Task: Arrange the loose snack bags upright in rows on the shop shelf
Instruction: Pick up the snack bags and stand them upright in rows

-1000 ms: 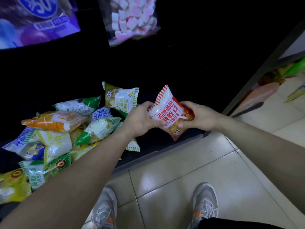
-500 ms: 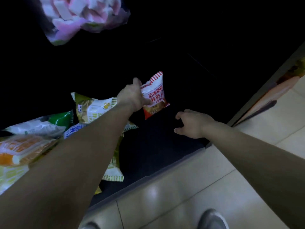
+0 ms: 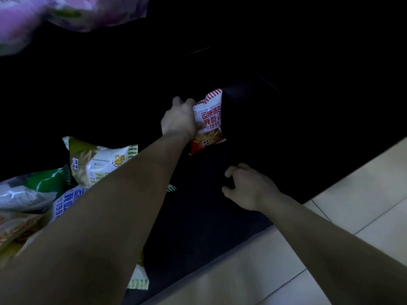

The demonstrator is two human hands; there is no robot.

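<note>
Here, red snack bag (image 3: 209, 121) in left hand (image 3: 178, 119) — right hand (image 3: 248, 188) apart

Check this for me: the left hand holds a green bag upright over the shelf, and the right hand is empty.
One detail is wrong. The head view shows the left hand holding a red-and-white bag, not a green one, upright over the shelf. The right hand is empty, as you said.

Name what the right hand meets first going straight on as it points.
Likely the red snack bag in the left hand; only dark shelf lies between, though depth is unclear.
</note>
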